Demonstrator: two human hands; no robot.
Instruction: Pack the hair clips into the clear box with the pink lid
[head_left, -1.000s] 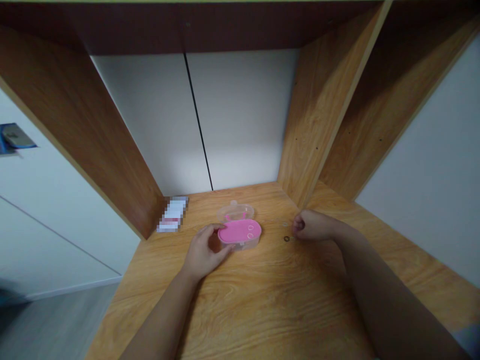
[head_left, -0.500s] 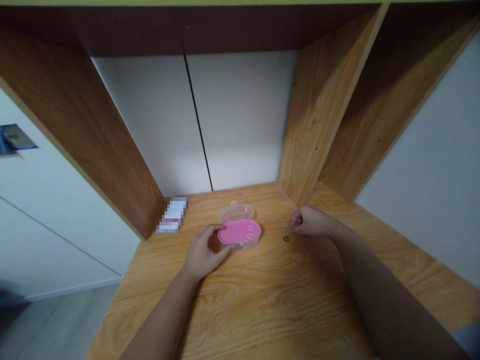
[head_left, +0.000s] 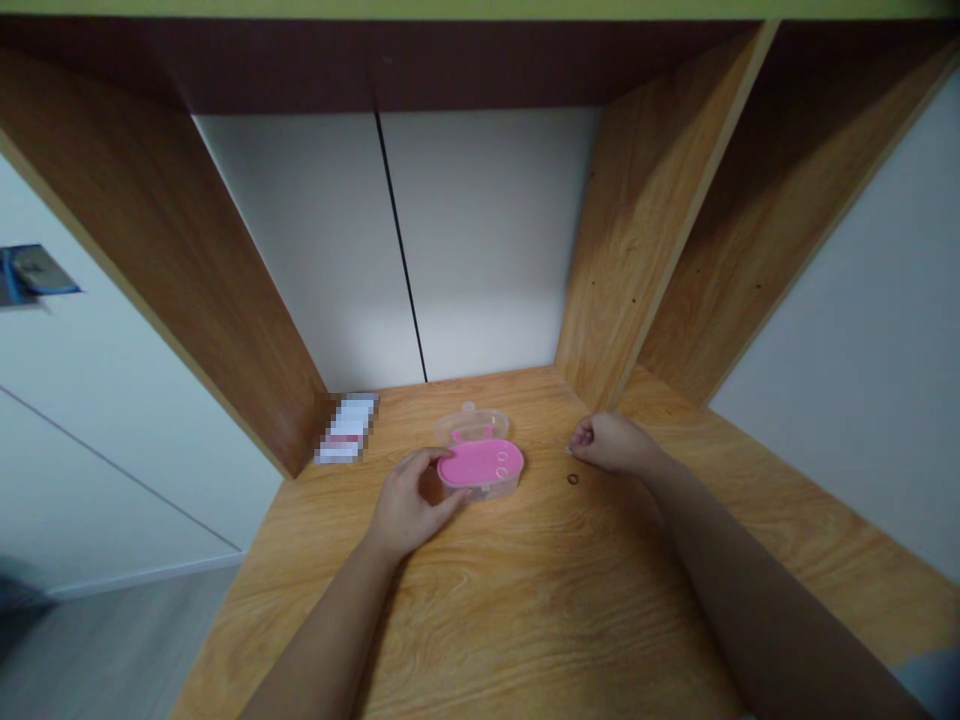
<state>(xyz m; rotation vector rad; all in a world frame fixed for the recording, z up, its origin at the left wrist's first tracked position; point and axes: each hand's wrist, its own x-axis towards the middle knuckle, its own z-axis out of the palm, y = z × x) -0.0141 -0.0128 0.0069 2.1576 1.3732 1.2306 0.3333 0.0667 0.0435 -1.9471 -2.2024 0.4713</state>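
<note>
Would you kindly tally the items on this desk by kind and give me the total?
Clear plastic boxes: 1
Small rings: 3 (two on the box's pink panel)
Pixelated packets: 1
Total: 5
Anything under the right hand cannot be told.

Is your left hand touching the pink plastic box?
Touching: the head view shows the left hand with its fingertips against the end of the pink plastic box.

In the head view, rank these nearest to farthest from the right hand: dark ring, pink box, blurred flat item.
1. Dark ring: on the table beside the right hand.
2. Pink-lidded box: farther left, mid-table.
3. Blurred flat item: back-left corner.
</note>
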